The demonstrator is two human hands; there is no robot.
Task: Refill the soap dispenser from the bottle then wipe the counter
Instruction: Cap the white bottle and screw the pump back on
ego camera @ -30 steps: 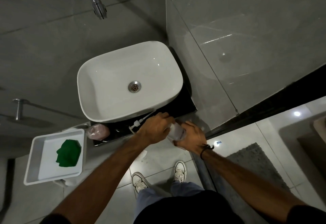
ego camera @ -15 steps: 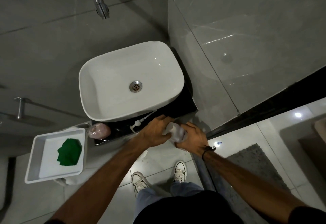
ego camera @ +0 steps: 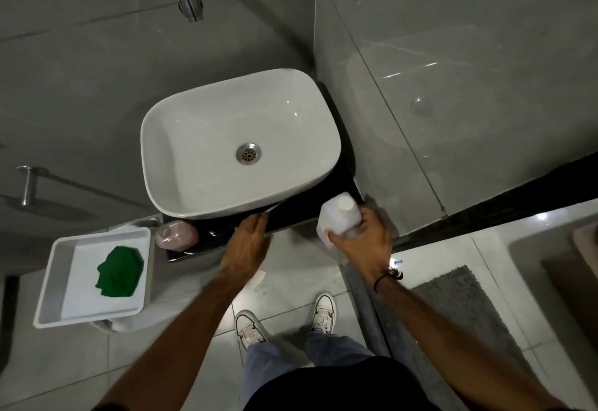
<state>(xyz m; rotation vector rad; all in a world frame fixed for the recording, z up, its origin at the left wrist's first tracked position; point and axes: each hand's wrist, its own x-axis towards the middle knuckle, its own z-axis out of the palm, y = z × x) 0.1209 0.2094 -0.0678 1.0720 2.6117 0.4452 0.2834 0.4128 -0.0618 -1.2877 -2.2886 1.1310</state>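
In the head view the two hands, closed together on the white refill bottle (ego camera: 339, 216) half a second ago, have parted: the right hand (ego camera: 364, 244) alone wraps it at the black counter's (ego camera: 301, 213) right end. The left hand (ego camera: 247, 244), fingers loose and apparently empty, reaches over the pump lying by the basin (ego camera: 194, 190). The pink soap dispenser (ego camera: 176, 235) stands open at the counter's left end, so refitting the pump looks next.

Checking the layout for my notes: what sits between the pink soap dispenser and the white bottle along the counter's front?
In the head view, the left hand over the black counter lies between pink soap dispenser and white bottle.
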